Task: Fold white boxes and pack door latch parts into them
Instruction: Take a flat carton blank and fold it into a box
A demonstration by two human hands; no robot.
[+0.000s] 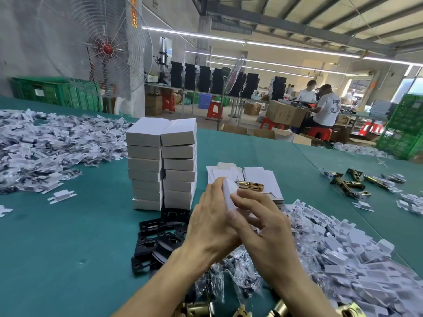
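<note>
Head view: over the green table (pixel 68 236), the left hand (pixel 210 216) and the right hand (pixel 263 227) both hold one small white box (pixel 229 193), with fingers curled around it. A brass latch (pixel 250 185) shows just behind the box. A stack of folded boxes (pixel 162 165) stands on the table to its left

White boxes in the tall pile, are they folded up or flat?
Folded up: the stacked white boxes are closed blocks in two columns; flat cartons lie unfolded nearby.

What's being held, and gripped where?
One white box: left hand wraps its left side, right hand grips its right side; brass latch pokes out the far end.
</note>
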